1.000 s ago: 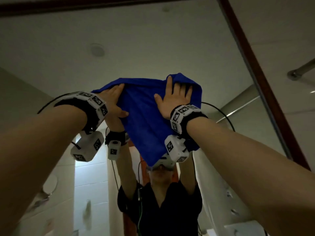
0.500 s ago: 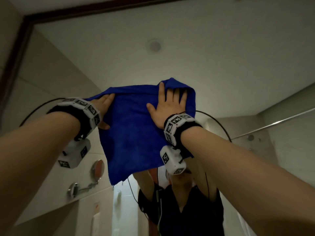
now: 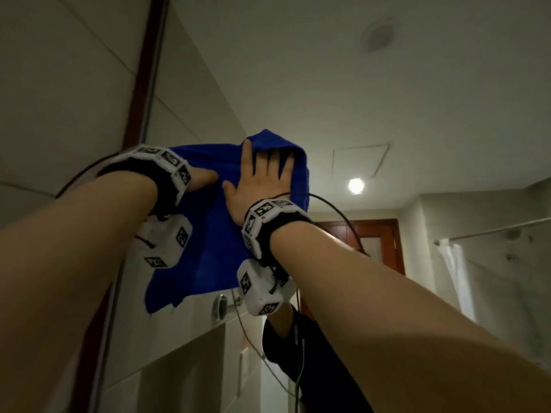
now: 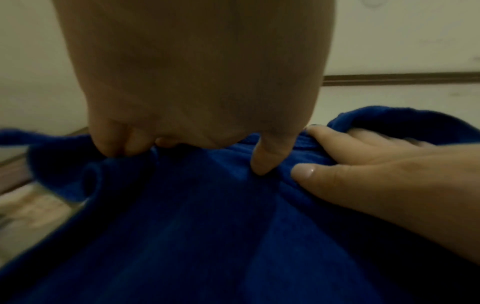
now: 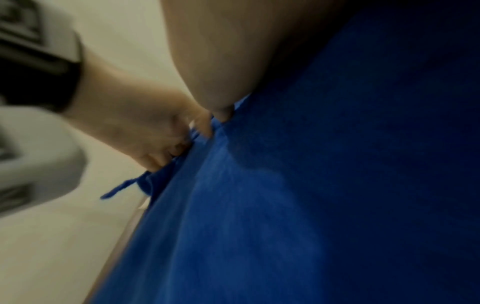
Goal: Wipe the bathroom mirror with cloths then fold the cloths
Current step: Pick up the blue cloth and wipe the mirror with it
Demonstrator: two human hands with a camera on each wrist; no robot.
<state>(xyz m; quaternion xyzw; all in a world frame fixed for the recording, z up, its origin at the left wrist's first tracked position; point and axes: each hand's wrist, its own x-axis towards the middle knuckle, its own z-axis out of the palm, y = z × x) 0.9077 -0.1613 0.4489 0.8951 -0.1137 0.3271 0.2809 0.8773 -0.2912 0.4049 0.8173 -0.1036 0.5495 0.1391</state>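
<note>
Wiping mid-task: left hand [image 3: 202, 180] and right hand [image 3: 262, 180] flat, fingers straight, pressing blue cloth [image 3: 214, 234] on mirror [image 3: 387, 84], frame [image 3: 143, 70] at 10 o'clock. Folding not started.

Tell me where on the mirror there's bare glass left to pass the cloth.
Bare glass lies right of the cloth, toward the reflected ceiling light, and above it. Left is tight: the left hand sits near the dark red frame. The middle is crowded, with the right hand flat on the cloth.
</note>
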